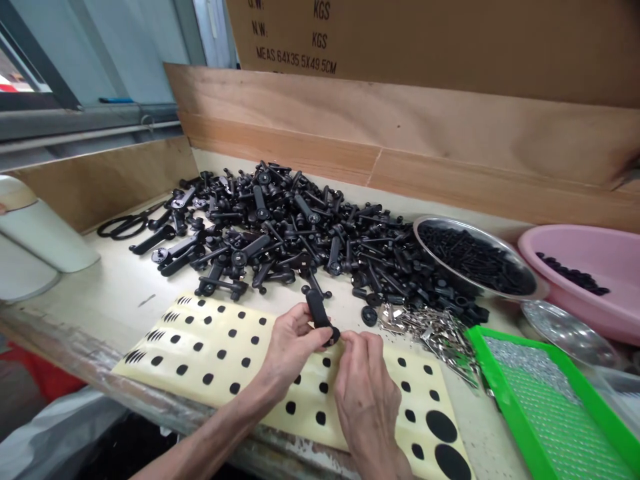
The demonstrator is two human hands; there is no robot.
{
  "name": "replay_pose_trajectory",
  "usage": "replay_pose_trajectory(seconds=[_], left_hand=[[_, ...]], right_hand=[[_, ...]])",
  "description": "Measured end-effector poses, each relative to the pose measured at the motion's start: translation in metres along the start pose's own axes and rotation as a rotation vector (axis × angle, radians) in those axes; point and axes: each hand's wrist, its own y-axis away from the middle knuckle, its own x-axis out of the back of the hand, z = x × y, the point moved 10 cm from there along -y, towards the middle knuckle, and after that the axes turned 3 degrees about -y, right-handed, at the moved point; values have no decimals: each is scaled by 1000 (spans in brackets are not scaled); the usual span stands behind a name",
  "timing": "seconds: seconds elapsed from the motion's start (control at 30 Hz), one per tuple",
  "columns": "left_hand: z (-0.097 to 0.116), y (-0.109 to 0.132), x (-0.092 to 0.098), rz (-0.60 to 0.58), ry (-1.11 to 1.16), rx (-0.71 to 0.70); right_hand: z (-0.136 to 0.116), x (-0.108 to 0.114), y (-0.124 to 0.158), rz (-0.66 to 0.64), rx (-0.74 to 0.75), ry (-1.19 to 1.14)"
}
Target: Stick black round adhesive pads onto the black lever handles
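My left hand (293,340) grips a black plastic handle part (319,312) by its lower end, holding it upright over a yellow sticker sheet (200,360) covered with black round dots. My right hand (363,377) is pinched at the handle's round base, fingers pressed together on it or on something small that I cannot make out. Just behind the hands lies a large pile of the same black handle parts (300,233).
A steel bowl of black screws (475,257), a pink basin (585,267) holding black pieces, a green tray (560,413), loose metal clips (430,330) and an empty steel dish (570,330) sit right. Scissors (125,227) and a white container (40,233) are left. Cardboard walls stand behind.
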Motion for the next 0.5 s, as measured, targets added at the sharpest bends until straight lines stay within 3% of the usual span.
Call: replay_pose_trajectory(seconds=[0.13, 0.2, 0.27, 0.37, 0.43, 0.5], left_hand=[[1, 1, -2, -52, 54, -7], [2, 2, -6, -103, 107, -5], [2, 1, -11, -137, 135, -3], [0, 2, -19, -160, 114, 9], [2, 9, -18, -161, 64, 16], [10, 23, -5, -162, -52, 19]], right_hand=[[10, -2, -2, -22, 2, 52], [17, 1, -7, -28, -44, -149], [21, 1, -11, -50, -115, -492], [14, -9, -13, -146, -235, -914], [4, -13, -10, -224, -246, -1016], [1, -7, -4, -274, -187, -1003]])
